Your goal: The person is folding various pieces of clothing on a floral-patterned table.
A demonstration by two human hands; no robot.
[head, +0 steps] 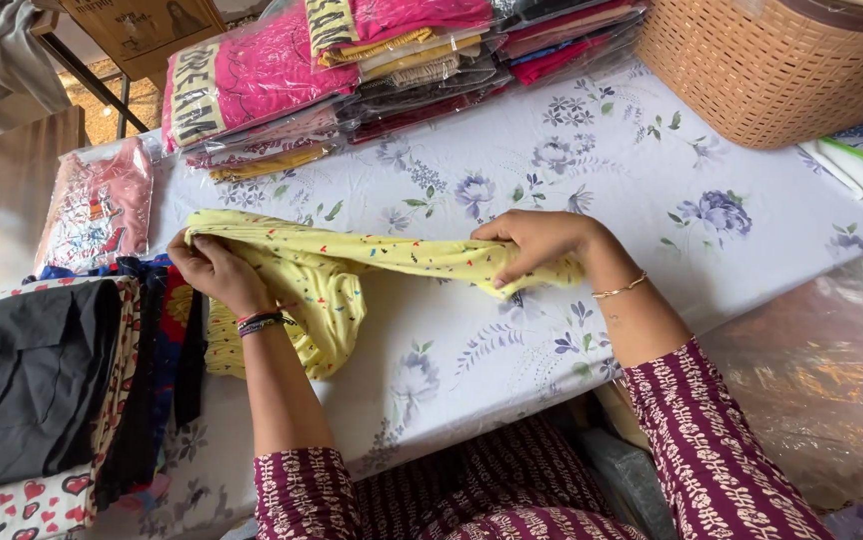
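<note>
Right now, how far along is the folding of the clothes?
Done: bagged garments lie stacked at the far edge of the table, with one pink bag at the left. In hand: the left hand and right hand hold a yellow garment stretched between them, only partly folded. Left: a loose pile of unbagged clothes sits at the left.
</note>
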